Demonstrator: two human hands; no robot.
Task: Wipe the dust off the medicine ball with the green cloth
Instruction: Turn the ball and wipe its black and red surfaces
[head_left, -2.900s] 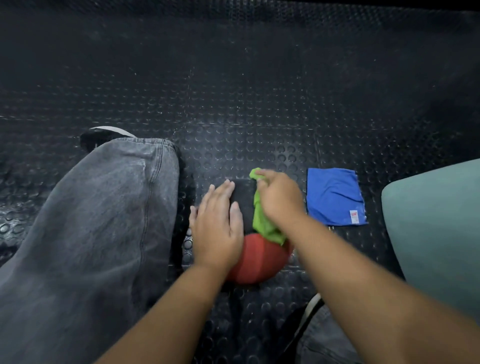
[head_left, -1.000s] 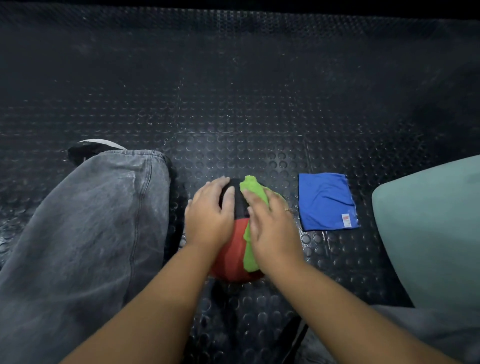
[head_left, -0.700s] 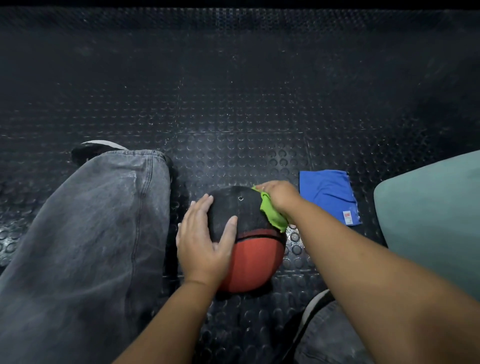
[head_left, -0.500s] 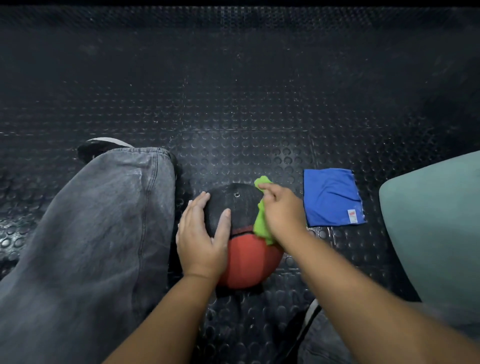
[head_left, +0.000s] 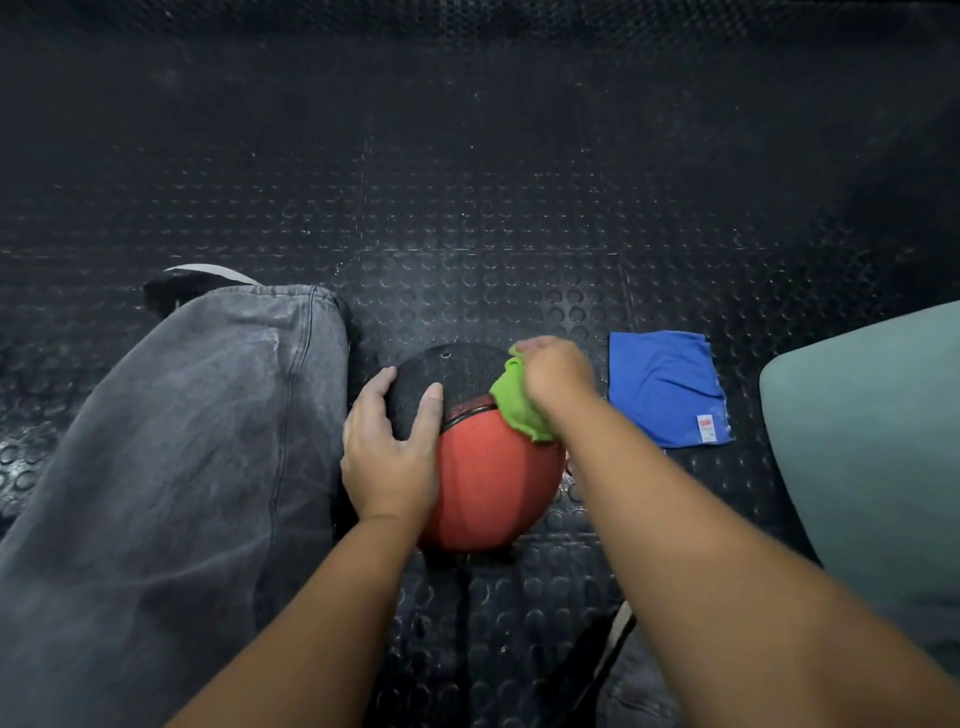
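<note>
Medicine ball (head_left: 488, 478) sits on the black studded floor mat (head_left: 467, 182) between the person's legs, black half on the far side, red half nearer the camera. L hand (head_left: 389, 457) lies spread on the ball's left side: fingers straight, wrapped round the black part, thumb up on top, gripping nothing, just pressing. It's about where it was 0.5 s ago.

R hand (head_left: 556, 374) is at the ball's upper right w/ the green cloth (head_left: 514, 405) bunched under it. The hand is motion-blurred, so the fingers only seem to be curled over the cloth. The cloth's loose end hangs down across the black/red seam.

Vs 0.5 s ago, R hand and cloth have gone from the ball's top middle out to its right edge, and more of the black top incl. the small valve hole is uncovered. The ball itself hasn't shifted much.

A blue cloth (head_left: 665, 395) lies flat on the mat just right of the ball, same spot as before. Grey trouser leg (head_left: 182, 441) and dark shoe (head_left: 176, 291) at left. Teal cushion (head_left: 872, 441) at the right edge.
</note>
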